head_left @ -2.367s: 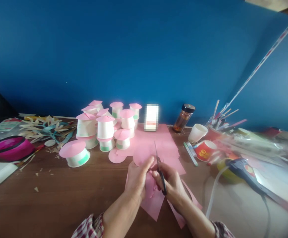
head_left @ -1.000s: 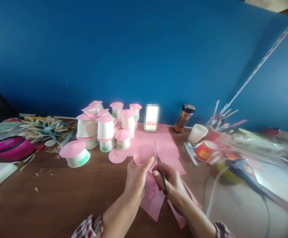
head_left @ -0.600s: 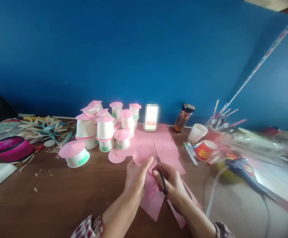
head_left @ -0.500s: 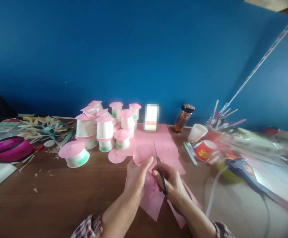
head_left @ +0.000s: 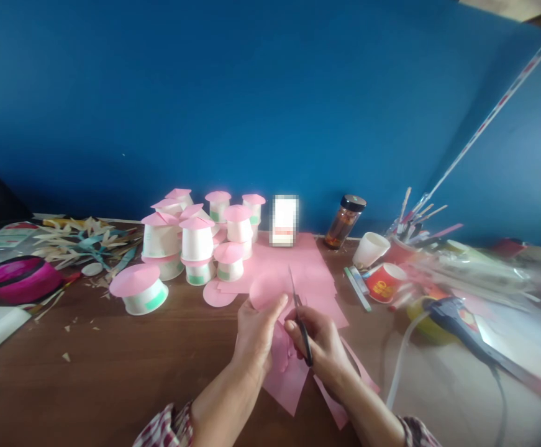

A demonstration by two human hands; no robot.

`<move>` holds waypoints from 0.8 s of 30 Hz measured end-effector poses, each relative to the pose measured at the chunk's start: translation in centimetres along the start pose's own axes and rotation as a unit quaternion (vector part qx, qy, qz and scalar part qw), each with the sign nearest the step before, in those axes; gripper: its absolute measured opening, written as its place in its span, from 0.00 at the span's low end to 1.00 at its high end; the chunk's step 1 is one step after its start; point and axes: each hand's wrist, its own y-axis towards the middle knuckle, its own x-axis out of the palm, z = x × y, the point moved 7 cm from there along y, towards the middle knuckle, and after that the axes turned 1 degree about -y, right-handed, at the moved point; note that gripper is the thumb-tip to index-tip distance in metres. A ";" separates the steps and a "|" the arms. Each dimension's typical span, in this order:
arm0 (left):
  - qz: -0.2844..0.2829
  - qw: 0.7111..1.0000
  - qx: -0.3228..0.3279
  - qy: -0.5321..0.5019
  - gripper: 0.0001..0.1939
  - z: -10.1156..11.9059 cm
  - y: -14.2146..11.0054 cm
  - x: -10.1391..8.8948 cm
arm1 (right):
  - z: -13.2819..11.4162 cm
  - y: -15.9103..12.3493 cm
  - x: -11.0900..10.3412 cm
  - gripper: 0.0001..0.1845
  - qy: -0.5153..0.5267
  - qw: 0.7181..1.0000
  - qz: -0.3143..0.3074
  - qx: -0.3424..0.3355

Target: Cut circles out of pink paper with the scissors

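Note:
My left hand (head_left: 257, 335) is closed on a round piece of pink paper (head_left: 265, 290), its thumb lying on top. In my right hand (head_left: 323, 341) is a pair of scissors (head_left: 304, 335) with dark handles, the blades pointing away from me at the paper's right edge. Pink paper scraps (head_left: 293, 391) lie under and between my hands. Beyond them, larger pink sheets (head_left: 305, 257) are spread on the table, and a pink paper disc (head_left: 218, 294) rests at their left.
White paper cups with pink paper tops (head_left: 197, 239) stand grouped left of centre. A glue gun (head_left: 461, 329) with a cord lies at the right, near a red cup (head_left: 386, 283), a white cup (head_left: 371, 249) and a dark-lidded jar (head_left: 345, 221). Left are leaf-like strips (head_left: 93, 242) and a magenta bowl (head_left: 21, 279).
Almost nothing differs. Both hands, the scissors and the round paper stay in nearly the same place, with only a very slight shift.

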 end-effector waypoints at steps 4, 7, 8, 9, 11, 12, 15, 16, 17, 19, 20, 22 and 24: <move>-0.019 1.000 -0.001 0.020 0.13 -0.1 0.0 0.2 | -0.5 -0.2 0.2 0.17 0.018 1.000 0.016 0.004; -0.033 0.999 -0.024 0.031 0.13 -0.3 -0.3 0.5 | -1.0 -0.4 0.0 0.18 0.027 0.999 0.036 -0.004; -0.029 0.999 -0.023 0.031 0.13 -0.2 -0.4 0.5 | -1.1 -0.4 0.0 0.18 0.027 0.999 0.036 -0.005; -0.025 0.999 -0.019 0.030 0.13 -0.1 -0.4 0.5 | -1.0 -0.4 0.0 0.18 0.027 0.999 0.031 -0.005; -0.018 0.999 -0.008 0.030 0.13 0.1 -0.5 0.5 | -0.8 -0.3 0.0 0.17 0.025 1.000 0.019 -0.003; -0.018 0.999 -0.004 0.029 0.14 0.1 -0.5 0.5 | -0.7 -0.2 -0.1 0.17 0.025 1.000 0.013 -0.002; -0.023 1.000 0.003 0.021 0.14 0.0 -0.2 0.4 | -0.5 -0.1 -0.3 0.16 0.024 1.000 0.012 0.000; -0.024 1.000 0.005 0.019 0.14 0.0 -0.1 0.3 | -0.5 -0.1 -0.3 0.16 0.023 1.000 0.014 0.001; -0.020 1.000 0.008 0.017 0.13 0.0 0.0 0.2 | -0.5 -0.1 -0.3 0.17 0.021 1.000 0.015 0.002; -0.007 1.000 0.013 0.016 0.13 0.0 0.2 -0.1 | -0.7 -0.2 -0.2 0.17 0.016 1.000 0.018 0.001; -0.006 1.000 0.014 0.016 0.13 0.0 0.2 -0.2 | -0.7 -0.2 -0.2 0.17 0.014 1.000 0.022 -0.001; -0.009 1.000 0.012 0.015 0.13 0.0 0.3 -0.2 | -0.8 -0.3 -0.1 0.16 0.013 1.000 0.024 -0.005; -0.002 1.000 0.009 0.014 0.13 -0.1 0.3 -0.2 | -0.8 -0.3 -0.1 0.15 0.012 1.000 0.028 -0.006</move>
